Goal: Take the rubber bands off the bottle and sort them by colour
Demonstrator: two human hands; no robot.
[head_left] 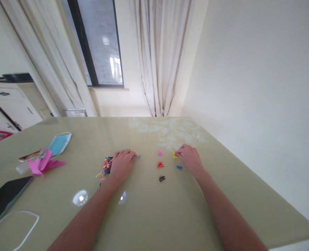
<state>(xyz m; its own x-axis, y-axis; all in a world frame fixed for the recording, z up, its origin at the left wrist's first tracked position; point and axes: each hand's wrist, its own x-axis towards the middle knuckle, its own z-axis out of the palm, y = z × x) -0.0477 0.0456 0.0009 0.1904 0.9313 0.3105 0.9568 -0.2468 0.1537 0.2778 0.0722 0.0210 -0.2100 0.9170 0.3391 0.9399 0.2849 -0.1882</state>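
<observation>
A mixed pile of small coloured pieces (107, 166), too small to name, lies on the table partly behind my left hand (123, 162). That hand rests on the tabletop, its fingers bent together beside a few loose small blue pieces (138, 156); whatever they grip is hidden. My right hand (190, 157) pinches at a little group of yellow pieces (175, 155). Between the hands sit separate groups: pink pieces (160, 153), red pieces (160, 164) and black pieces (162, 178). Blue pieces (179, 167) lie just below my right fingertips.
On the left of the glossy table (149, 216) are a blue face mask (60, 144), a folded pink paper shape (44, 164), a dark tablet or phone (6, 197) and a white cable (30, 212). A wall (261, 87) runs along the right side.
</observation>
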